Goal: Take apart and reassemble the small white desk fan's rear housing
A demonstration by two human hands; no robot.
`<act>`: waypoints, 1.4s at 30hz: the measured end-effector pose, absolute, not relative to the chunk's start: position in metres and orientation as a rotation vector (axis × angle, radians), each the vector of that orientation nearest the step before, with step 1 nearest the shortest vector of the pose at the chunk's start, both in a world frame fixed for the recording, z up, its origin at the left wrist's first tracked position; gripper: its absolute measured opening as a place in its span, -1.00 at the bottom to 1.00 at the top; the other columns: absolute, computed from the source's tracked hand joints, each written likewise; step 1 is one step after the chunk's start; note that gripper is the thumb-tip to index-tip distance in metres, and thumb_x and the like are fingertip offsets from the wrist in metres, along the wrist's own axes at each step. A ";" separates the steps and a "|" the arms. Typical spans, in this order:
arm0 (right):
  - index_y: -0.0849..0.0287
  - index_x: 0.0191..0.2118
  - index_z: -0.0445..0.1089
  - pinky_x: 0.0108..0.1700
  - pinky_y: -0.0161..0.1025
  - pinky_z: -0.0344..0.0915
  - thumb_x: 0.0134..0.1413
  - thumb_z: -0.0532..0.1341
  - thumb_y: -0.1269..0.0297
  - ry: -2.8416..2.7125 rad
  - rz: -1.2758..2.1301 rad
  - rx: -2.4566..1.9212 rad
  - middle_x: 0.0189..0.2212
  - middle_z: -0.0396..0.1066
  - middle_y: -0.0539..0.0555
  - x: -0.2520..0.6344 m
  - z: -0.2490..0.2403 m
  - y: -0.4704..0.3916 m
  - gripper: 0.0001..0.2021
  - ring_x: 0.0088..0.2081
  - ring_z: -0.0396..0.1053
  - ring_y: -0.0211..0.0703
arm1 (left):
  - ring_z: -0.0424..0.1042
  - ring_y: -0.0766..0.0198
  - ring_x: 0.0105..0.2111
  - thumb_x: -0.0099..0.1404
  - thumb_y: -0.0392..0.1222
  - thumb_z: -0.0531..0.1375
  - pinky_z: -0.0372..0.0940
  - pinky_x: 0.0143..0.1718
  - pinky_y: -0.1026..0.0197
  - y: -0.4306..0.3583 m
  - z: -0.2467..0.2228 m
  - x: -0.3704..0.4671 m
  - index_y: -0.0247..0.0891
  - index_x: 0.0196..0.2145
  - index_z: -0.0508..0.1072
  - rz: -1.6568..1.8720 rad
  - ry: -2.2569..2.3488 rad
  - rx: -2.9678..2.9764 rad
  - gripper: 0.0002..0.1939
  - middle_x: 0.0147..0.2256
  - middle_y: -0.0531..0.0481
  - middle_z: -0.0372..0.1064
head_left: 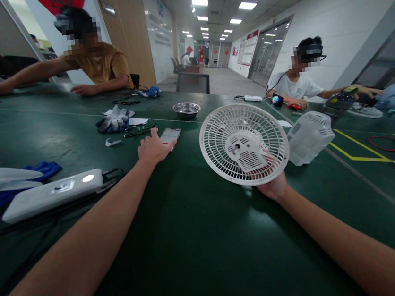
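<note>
A round white fan grille [214, 141] with a slotted hub and a short shaft at its centre is tilted toward me above the table. My right hand [272, 177] grips it from behind at the lower right; part of my fingers shows through the ribs. Over on the left, my left hand [153, 149] rests at the near left side of a phone [171, 134], thumb and forefinger apart. The phone lies flat, partly covered by that hand. Just right of the grille stands a translucent white plastic housing [310, 137].
A steel bowl [186, 110] sits beyond the phone. Gloves [115, 118] and a white power bank [55, 195] with cables lie to the left. Two people [102, 66] [299, 82] sit across the green table [194, 243]. Yellow tape [363, 158] marks the right side.
</note>
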State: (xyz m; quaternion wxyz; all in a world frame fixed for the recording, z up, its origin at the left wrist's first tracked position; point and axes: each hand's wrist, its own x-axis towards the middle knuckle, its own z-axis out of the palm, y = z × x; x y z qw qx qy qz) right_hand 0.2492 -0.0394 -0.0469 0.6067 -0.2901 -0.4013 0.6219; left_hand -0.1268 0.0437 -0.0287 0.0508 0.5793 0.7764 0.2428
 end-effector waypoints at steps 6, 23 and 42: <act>-0.06 -0.03 0.56 -0.02 0.07 0.66 0.21 0.32 0.17 -0.813 1.447 -0.735 -0.09 0.67 -0.08 0.248 -0.046 -0.039 -0.78 0.00 0.61 0.04 | 0.26 -0.45 0.32 0.14 0.27 0.35 0.21 0.25 -0.33 0.041 -0.028 -0.120 -0.23 0.50 -0.11 0.603 2.353 1.812 0.19 0.32 -0.54 0.23; -0.10 -0.07 0.56 -0.01 0.10 0.63 0.21 0.33 0.14 -0.840 1.410 -0.753 -0.08 0.67 -0.09 0.247 -0.044 -0.043 -0.82 0.00 0.61 0.05 | 0.35 -0.49 0.26 0.23 0.29 0.30 0.12 0.27 -0.47 0.044 -0.019 -0.129 -0.19 0.52 -0.08 0.494 2.289 1.919 0.10 0.25 -0.53 0.38; -0.07 -0.09 0.57 -0.05 0.07 0.65 0.22 0.33 0.11 -0.851 1.422 -0.761 -0.10 0.68 -0.07 0.246 -0.042 -0.042 -0.82 -0.01 0.62 0.06 | 0.31 -0.60 0.26 0.20 0.48 0.19 0.09 0.21 -0.53 0.037 -0.012 -0.123 0.11 0.54 -0.07 0.082 2.080 2.160 0.09 0.35 -0.49 0.25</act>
